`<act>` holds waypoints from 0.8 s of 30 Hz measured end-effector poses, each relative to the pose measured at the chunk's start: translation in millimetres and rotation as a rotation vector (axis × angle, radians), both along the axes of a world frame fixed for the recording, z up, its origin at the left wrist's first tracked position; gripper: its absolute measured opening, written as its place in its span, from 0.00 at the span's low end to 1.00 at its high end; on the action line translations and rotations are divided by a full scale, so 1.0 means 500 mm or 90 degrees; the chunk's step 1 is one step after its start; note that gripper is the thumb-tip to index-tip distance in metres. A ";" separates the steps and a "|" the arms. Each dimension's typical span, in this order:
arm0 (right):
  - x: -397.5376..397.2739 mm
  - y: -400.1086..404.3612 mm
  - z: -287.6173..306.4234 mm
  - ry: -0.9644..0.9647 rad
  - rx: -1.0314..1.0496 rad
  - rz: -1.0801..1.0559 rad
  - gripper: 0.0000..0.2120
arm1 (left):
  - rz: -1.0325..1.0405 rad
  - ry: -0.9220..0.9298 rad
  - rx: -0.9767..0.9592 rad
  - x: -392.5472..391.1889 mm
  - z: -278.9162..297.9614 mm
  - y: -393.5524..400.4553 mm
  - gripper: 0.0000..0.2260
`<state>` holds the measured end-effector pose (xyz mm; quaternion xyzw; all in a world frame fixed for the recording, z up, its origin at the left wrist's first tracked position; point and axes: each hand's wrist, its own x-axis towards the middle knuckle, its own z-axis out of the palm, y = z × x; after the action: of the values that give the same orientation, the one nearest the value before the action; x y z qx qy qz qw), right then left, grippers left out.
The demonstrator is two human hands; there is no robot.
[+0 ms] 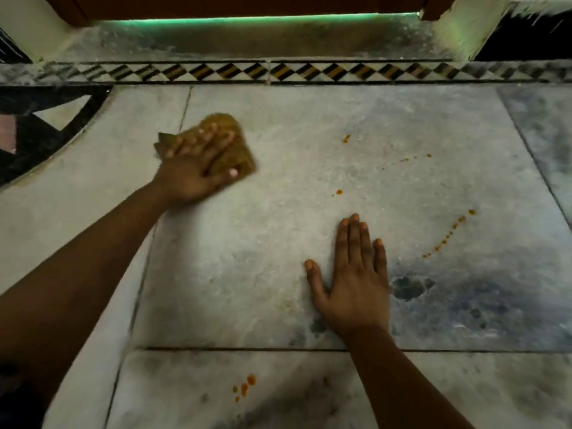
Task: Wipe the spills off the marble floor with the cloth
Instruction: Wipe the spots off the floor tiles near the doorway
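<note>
A folded yellow-brown cloth (240,150) lies flat on the grey marble floor (263,243) at the upper left of the big slab. My left hand (195,168) presses down on it with fingers spread over the top. Flat on the bare marble near the centre rests my right hand (353,280), palm down, fingers apart, holding nothing. Orange spills dot the floor: a small drop (346,138), a thin streak of drops (405,159), another drop (339,191), a dotted trail (448,235) to the right of my right hand, and a cluster (245,387) on the near slab.
A patterned black, white and amber inlay border (278,71) runs across the far side, with a raised threshold (247,38) and a door bottom behind it. A dark inlaid design (37,131) curves in at the left. Dark veins mark the marble (408,287) beside my right hand.
</note>
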<state>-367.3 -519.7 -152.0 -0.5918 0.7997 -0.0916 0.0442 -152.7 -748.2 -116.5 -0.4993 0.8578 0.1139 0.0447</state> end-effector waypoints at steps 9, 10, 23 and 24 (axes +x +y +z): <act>0.002 -0.002 0.002 -0.005 0.007 0.004 0.38 | 0.042 -0.025 0.039 -0.222 0.013 -0.006 0.30; 0.002 0.000 0.004 -0.009 0.010 0.006 0.38 | -0.013 -0.030 0.019 -0.209 0.000 0.035 0.30; 0.000 0.003 0.008 -0.044 -0.010 0.019 0.40 | 0.096 -0.014 0.028 -0.234 -0.004 0.055 0.28; 0.001 0.004 0.008 -0.049 -0.005 0.016 0.41 | 0.070 -0.013 0.019 -0.265 -0.005 0.074 0.28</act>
<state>-366.8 -517.9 -148.2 -0.5979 0.7896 -0.1167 0.0738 -285.3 -711.4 -119.0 -0.5461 0.8267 0.1234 0.0547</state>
